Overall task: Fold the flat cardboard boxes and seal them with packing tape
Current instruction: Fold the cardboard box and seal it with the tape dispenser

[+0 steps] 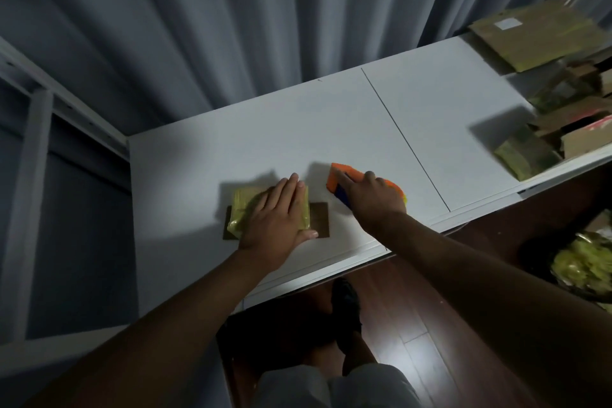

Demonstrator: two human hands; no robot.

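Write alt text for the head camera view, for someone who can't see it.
A person's left hand presses flat on a small taped box on a white table while the right hand grips an orange tape dispenser beside it. More boxes are piled far right.

Table: a white top with a thin dark seam running from its far edge to its near edge, right of the middle.
Curtain: grey-blue, in long folds, hanging behind the table's far edge.
Frame: pale metal shelving beside the table's left edge.
Floor: dark reddish wood planks below the table's near edge.
Bin: a dark container of crumpled yellowish scraps on the floor, past the table's near right corner.
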